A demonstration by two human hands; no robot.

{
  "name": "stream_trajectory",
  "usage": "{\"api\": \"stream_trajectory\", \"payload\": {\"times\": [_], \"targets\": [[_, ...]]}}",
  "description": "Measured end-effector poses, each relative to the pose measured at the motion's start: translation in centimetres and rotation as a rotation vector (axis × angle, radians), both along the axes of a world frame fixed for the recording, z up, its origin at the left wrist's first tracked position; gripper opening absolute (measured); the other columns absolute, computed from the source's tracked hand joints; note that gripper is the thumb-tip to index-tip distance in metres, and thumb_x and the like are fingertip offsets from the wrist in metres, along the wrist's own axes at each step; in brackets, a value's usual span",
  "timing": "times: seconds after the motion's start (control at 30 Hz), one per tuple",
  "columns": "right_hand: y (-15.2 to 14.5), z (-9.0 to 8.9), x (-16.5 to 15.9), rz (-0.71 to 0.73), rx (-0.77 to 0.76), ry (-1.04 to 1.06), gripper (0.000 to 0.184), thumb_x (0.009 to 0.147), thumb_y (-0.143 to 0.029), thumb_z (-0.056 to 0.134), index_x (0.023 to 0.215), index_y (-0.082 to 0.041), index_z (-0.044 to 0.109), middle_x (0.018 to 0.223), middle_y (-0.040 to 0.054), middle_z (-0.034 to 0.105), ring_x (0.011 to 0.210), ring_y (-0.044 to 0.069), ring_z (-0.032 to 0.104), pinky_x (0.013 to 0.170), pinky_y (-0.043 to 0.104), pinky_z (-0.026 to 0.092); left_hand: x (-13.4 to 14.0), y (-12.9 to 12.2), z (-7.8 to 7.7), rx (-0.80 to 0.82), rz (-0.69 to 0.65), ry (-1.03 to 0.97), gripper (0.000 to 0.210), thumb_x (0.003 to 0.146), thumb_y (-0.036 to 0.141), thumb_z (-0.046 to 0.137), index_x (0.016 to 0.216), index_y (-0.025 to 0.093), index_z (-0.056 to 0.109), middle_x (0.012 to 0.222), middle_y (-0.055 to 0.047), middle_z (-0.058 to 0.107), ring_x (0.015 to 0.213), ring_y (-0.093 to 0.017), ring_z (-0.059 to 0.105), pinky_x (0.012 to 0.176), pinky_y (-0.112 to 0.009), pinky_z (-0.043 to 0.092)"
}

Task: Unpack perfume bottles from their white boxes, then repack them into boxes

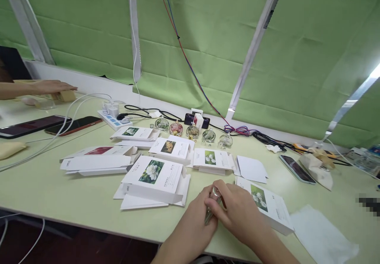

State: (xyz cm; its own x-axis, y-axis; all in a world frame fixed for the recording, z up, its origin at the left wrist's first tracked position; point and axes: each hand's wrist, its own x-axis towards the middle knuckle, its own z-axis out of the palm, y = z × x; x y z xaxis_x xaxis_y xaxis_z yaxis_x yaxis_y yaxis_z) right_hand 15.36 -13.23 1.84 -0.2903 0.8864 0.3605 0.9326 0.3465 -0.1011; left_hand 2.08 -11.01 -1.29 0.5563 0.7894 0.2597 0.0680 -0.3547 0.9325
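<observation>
My left hand (196, 220) is wrapped round a small glass perfume bottle (208, 215) near the table's front edge. The fingers of my right hand (239, 208) close on its shiny silvery cap (215, 194). My fingers hide most of the bottle. Just right of my right hand lies a white box with a white-flower picture (276, 209). To the left of my hands is an opened white flower box (154, 181) with its flaps out. Farther back stand several round glass perfume bottles (192, 130) in a row, without tall caps.
More opened flower boxes (97, 162) lie across the middle. A white tissue (323, 232) and a phone (297, 169) are at right. Behind run cables (264, 139) and a power strip (114, 120). At far left another person's hand (55, 86) touches a yellowish box.
</observation>
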Motion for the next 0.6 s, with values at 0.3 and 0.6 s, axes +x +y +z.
{"api": "stream_trajectory", "payload": {"times": [0.3, 0.6], "targets": [[1.3, 7.4, 5.2, -0.241, 0.564, 0.298, 0.021, 0.089, -0.039, 0.040, 0.092, -0.021, 0.050, 0.064, -0.0008, 0.056, 0.048, 0.012, 0.047, 0.048, 0.023, 0.036, -0.5, 0.2, -0.7, 0.020, 0.036, 0.151, 0.038, 0.082, 0.015, 0.044, 0.119, 0.024, 0.044, 0.104, -0.005, 0.059, 0.090, -0.019, 0.056, 0.082, -0.030, 0.044], [15.8, 2.7, 12.9, -0.520, -0.140, -0.069, 0.022, 0.087, -0.028, 0.053, 0.102, -0.013, 0.057, 0.099, 0.0061, 0.060, 0.085, 0.017, 0.060, 0.074, 0.035, 0.049, -0.1, 0.5, -1.3, 0.096, 0.054, 0.130, 0.043, 0.077, 0.009, 0.045, 0.117, 0.025, 0.044, 0.119, -0.007, 0.046, 0.105, -0.019, 0.049, 0.094, -0.034, 0.039]]}}
